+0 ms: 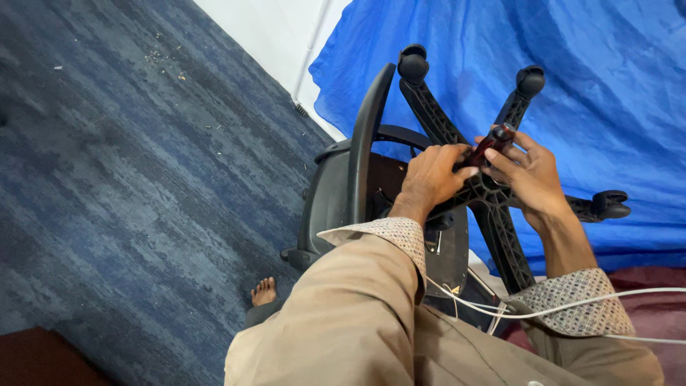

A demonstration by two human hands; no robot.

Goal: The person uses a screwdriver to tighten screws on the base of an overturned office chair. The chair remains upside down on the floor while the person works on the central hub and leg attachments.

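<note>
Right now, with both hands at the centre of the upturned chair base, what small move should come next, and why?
Probably press the dark red tool straight down into the hub of the chair base, keeping both grips. The left hand and right hand both close around the tool right above the hub, and the chair lies tipped with its castors in the air, so it could shift.

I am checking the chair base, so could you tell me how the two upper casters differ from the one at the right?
The two upper casters point up and away against the blue sheet; the right caster points sideways, lower. The upper ones sit above both hands; the right one lies beside the right hand. All are black, on black spokes.
</note>
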